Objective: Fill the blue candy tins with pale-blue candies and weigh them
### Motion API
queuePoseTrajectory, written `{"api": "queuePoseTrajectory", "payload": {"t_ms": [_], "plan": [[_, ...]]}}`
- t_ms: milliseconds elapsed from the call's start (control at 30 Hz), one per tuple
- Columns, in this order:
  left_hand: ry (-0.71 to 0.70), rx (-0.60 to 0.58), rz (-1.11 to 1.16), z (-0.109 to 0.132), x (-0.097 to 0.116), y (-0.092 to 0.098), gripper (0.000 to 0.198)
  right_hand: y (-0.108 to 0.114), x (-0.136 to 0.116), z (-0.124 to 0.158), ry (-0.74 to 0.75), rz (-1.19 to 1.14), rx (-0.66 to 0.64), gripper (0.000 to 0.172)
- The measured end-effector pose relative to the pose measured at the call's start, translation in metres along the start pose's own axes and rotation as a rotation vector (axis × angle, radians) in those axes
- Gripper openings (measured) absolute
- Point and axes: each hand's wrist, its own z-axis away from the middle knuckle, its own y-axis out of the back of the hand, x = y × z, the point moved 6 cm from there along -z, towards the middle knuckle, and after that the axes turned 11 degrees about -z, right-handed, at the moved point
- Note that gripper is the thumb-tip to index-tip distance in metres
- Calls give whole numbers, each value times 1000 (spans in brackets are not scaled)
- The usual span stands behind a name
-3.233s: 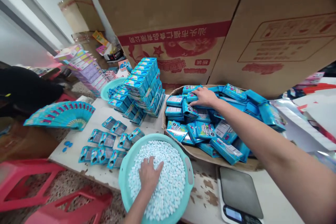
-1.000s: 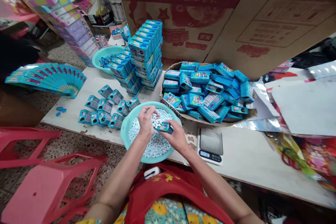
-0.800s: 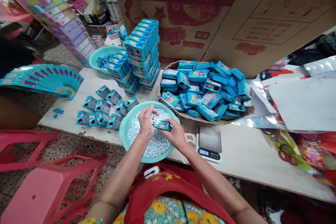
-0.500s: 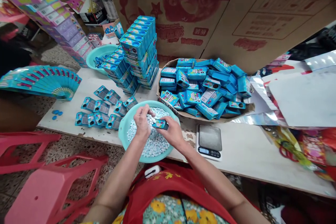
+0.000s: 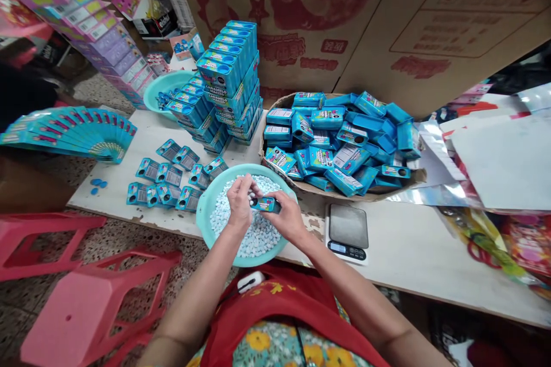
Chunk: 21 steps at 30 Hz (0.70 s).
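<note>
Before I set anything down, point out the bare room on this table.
Bare tabletop stretches from the scale right to the bright packets; a smaller patch lies between the blue discs and loose boxes. Crowded: around the bowl and carton tray.

The person's bare left forearm [image 5: 200, 284] and bare right forearm [image 5: 355, 287] slant forward and converge. The bare left hand [image 5: 239, 200] is cupped, fingers curled inward; the bare right hand [image 5: 289, 216], close beside it, grips between thumb and fingers.

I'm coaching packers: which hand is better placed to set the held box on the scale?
Likely the right grip: it holds the Caramelo Macizo box and sits nearer the digital scale. The left grip has white candies.
</note>
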Motion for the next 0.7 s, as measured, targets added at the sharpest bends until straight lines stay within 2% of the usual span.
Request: {"api": "queuePoseTrajectory", "payload": {"t_ms": [100, 200, 300, 367, 400, 500, 600, 700], "plan": [[-43, -40, -29, 1, 5, -1, 35, -1, 11, 2, -26, -85, 5, 28], [-82, 13, -114, -11, 2, 18, 41, 11, 17, 10, -92, -193, 44, 30], [-120, -38, -579, -34, -19, 35, 44, 34, 12, 19, -115, -272, 91, 34], [-154, -133, -885, -44, -43, 35, 35, 50, 6, 22, -100, -288, 129, 36], [-164, -162, -965, -47, -55, 33, 28, 56, 3, 23, -91, -281, 148, 36], [-167, -186, -1162, -41, -85, 19, 25, 64, -2, 18, -53, -231, 182, 35], [-187, -293, -1426, -23, -104, 3, 31, 61, 0, 10, -6, -190, 198, 35], [-204, -363, -1502, -11, -111, 11, 29, 50, 6, 7, 1, -141, 159, 31]]}}
